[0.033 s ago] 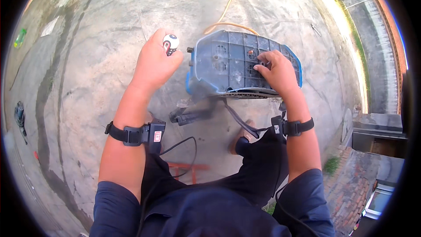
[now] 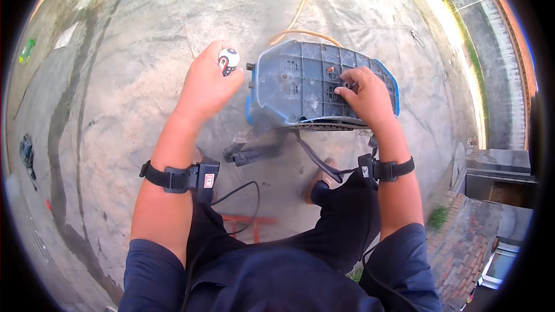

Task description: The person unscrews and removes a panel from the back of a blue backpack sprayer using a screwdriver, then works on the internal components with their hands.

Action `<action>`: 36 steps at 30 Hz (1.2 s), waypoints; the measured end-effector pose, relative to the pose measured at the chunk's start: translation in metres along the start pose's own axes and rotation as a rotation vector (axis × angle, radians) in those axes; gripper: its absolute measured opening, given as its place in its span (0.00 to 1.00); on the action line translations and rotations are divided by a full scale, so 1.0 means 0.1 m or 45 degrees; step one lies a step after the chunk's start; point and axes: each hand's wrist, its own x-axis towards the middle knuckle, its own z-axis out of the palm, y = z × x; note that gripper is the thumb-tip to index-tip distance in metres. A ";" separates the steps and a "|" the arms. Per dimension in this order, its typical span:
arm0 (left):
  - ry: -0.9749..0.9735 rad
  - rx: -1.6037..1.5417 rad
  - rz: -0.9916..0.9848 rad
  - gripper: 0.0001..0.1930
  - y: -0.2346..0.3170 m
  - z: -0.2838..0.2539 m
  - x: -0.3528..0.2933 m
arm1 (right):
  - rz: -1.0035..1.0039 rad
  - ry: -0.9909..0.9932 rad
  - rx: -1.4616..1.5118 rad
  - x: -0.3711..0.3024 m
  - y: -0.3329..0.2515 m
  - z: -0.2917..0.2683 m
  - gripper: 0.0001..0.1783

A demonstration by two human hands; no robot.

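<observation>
In front of me a blue and dark grey machine housing lies with its ribbed plastic underside facing up, slots and round bosses showing in it. My left hand, off the housing's left side, is closed round a tool handle with a rounded white end and red and black parts. The rest of that tool is hidden in my fist. My right hand is over the right half of the underside, thumb and fingers pinched at a round boss. Anything between those fingertips is too small to make out. A small orange piece sits just left of the fingers.
A yellowish hose runs along the concrete beyond the housing. A black cable and strap hang below it, near my shoes. A power tool lies at the far left, a green bottle beyond it. Small pliers-like metal tool lies far right.
My left hand and the tool handle have shifted slightly right and toward me. My right hand and the housing stay almost where they were.
</observation>
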 end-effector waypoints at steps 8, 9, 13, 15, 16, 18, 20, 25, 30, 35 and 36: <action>-0.263 -0.031 -0.081 0.14 0.00 0.28 0.04 | 0.007 0.138 0.043 -0.11 0.04 0.06 0.13; -0.229 -0.005 -0.062 0.14 0.01 0.30 0.07 | -0.013 0.181 -0.004 -0.11 0.03 0.06 0.13; -0.161 0.033 -0.018 0.14 0.04 0.37 0.14 | -0.027 0.243 -0.033 -0.15 0.04 0.10 0.14; -0.172 0.038 -0.005 0.14 0.03 0.37 0.17 | -0.050 0.251 -0.015 -0.14 0.04 0.11 0.14; -0.185 0.037 0.012 0.13 0.03 0.38 0.19 | -0.036 0.261 0.021 -0.14 0.04 0.11 0.13; -0.186 0.062 0.028 0.12 0.01 0.39 0.20 | -0.019 0.265 0.063 -0.14 0.03 0.10 0.13; -0.189 0.091 0.043 0.11 -0.02 0.41 0.21 | 0.014 0.290 0.135 -0.14 0.02 0.10 0.14; -0.135 0.105 0.252 0.09 -0.13 0.44 0.22 | -0.097 0.350 0.115 -0.13 0.04 0.10 0.14; -0.057 -0.023 0.253 0.11 -0.18 0.51 0.22 | -0.210 0.380 0.079 -0.10 0.07 0.10 0.13; 0.031 -0.081 0.324 0.12 -0.21 0.55 0.20 | -0.267 0.410 0.094 -0.09 0.08 0.11 0.14; 0.036 -0.094 0.316 0.12 -0.22 0.55 0.19 | -0.265 0.410 0.094 -0.09 0.08 0.11 0.14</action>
